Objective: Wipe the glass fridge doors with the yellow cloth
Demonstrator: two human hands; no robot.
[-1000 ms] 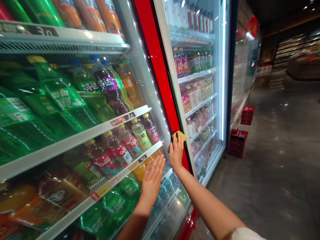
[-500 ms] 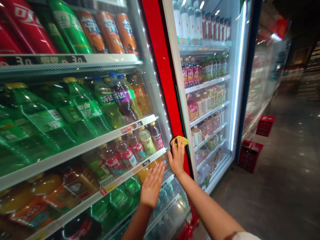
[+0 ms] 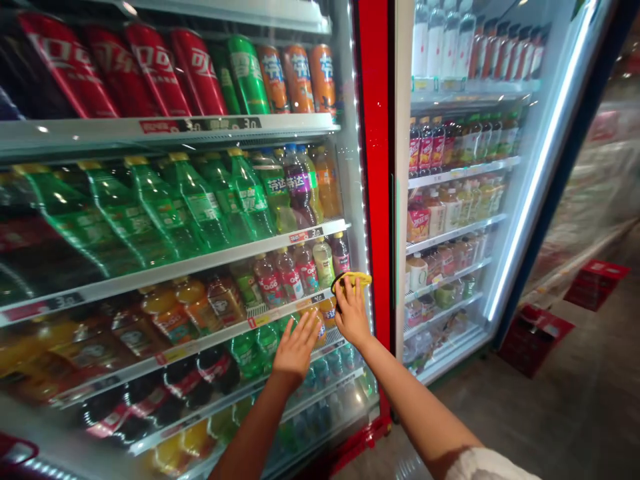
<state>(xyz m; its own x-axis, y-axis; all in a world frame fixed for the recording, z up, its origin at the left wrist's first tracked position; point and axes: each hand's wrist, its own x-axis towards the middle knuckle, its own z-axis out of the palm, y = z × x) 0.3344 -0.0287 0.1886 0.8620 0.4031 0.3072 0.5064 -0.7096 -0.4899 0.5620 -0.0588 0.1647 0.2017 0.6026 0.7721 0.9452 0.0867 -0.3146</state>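
My right hand (image 3: 352, 313) presses a yellow cloth (image 3: 359, 279) with a dark edge flat against the glass door of a drinks fridge, close to its red frame (image 3: 377, 200). The fingers lie over the cloth and cover part of it. Lower and to the left, my left hand (image 3: 299, 343) rests on or just off the glass with fingers stretched out, holding nothing. Behind the glass near both hands stand small pink-labelled bottles (image 3: 289, 273) and orange drinks, partly hidden by the hands.
Shelves hold red cans (image 3: 197, 73), green soda bottles (image 3: 203, 200) and dark cola bottles (image 3: 217, 367). A second lit fridge (image 3: 457, 170) stands to the right. Beyond it, red boxes (image 3: 535, 340) sit on the grey floor (image 3: 480, 407).
The view has swung left, so the fridges appear further right. My right hand and the cloth have moved left from the red frame onto the glass edge. My left hand has shifted slightly left along the glass.
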